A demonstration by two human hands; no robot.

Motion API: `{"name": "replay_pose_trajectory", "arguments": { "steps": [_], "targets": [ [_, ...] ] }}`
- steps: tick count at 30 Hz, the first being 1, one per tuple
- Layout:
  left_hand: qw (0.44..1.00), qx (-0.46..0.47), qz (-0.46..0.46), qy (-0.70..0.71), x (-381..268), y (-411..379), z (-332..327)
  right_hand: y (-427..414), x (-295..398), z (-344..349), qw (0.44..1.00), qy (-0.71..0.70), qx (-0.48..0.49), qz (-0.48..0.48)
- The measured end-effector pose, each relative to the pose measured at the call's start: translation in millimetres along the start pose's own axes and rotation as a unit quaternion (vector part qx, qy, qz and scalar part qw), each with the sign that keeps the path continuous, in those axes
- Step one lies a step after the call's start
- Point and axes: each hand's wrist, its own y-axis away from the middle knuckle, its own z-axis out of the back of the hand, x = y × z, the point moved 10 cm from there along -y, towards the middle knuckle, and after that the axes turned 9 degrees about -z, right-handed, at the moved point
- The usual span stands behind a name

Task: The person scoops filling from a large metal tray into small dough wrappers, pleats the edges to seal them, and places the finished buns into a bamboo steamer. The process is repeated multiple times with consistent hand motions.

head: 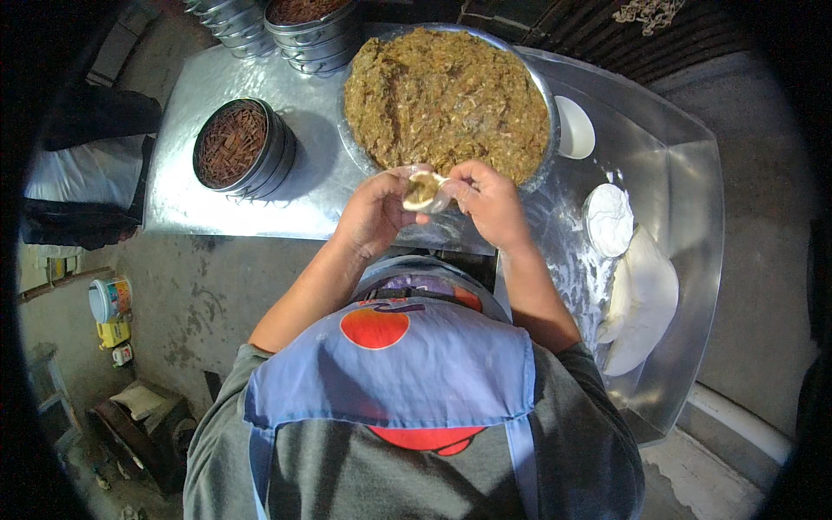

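Observation:
A small dough wrapper (426,190) with brownish-green filling in its middle is held up in front of me. My left hand (379,207) cups it from the left side. With thumb and fingers, my right hand (484,198) pinches the wrapper's right edge. Both hands are over the near rim of a wide metal basin (348,140). A big mound of chopped filling (448,104) fills that basin. To the right, a bowl of white flour (610,220) stands beside a large slab of pale dough (643,305).
Stacked metal steamer tiers (260,149), topped with brown strips, stand at left on the steel table (175,162). More steamers (312,39) are at the back. A white bowl (575,128) lies right of the basin. Raised metal sides (695,214) bound the table's right part.

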Motion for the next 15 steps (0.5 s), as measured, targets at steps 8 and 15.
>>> {"name": "replay_pose_trajectory", "arguments": {
  "steps": [8, 15],
  "targets": [
    [0.995, 0.019, -0.048, -0.09, 4, -2, 1, -1, 3, 0, 1.0, 0.01, 0.0, 0.001],
    [0.943, 0.034, -0.11, -0.312, -10, 1, -2, -1, 1, -4, 0.999, -0.039, 0.027, 0.013]
  ]
}}
